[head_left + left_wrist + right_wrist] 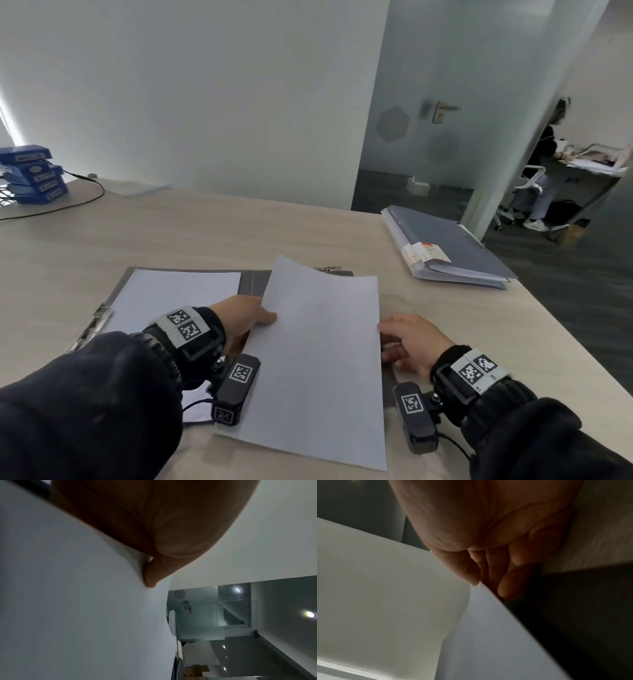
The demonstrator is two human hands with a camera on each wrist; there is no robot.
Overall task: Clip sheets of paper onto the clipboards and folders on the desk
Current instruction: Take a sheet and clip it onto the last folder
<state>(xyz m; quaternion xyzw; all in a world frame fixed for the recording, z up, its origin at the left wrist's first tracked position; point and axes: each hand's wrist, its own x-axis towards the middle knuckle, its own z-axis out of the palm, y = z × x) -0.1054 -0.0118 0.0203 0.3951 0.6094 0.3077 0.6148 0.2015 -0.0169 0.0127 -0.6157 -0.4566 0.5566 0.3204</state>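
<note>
A dark grey folder [249,282] lies open on the desk, with a white paper [171,294] held on its left half by a metal clamp [92,325] at the left edge. Both hands hold a loose white sheet [322,359] tilted above the folder's right half. My left hand [265,317] pinches the sheet's left edge; in the left wrist view its thumb [150,577] presses on the sheet [77,601]. My right hand [387,339] pinches the right edge, thumb on top and fingers [510,585] under the sheet [488,635]. The sheet hides most of the right half.
A small metal clip [329,269] shows at the folder's far edge. A stack of blue-grey folders [445,246] lies at the desk's right rear, near the desk edge. Blue boxes [30,174] and a black cable [85,198] sit far left. A seated person [544,164] is beyond the glass door.
</note>
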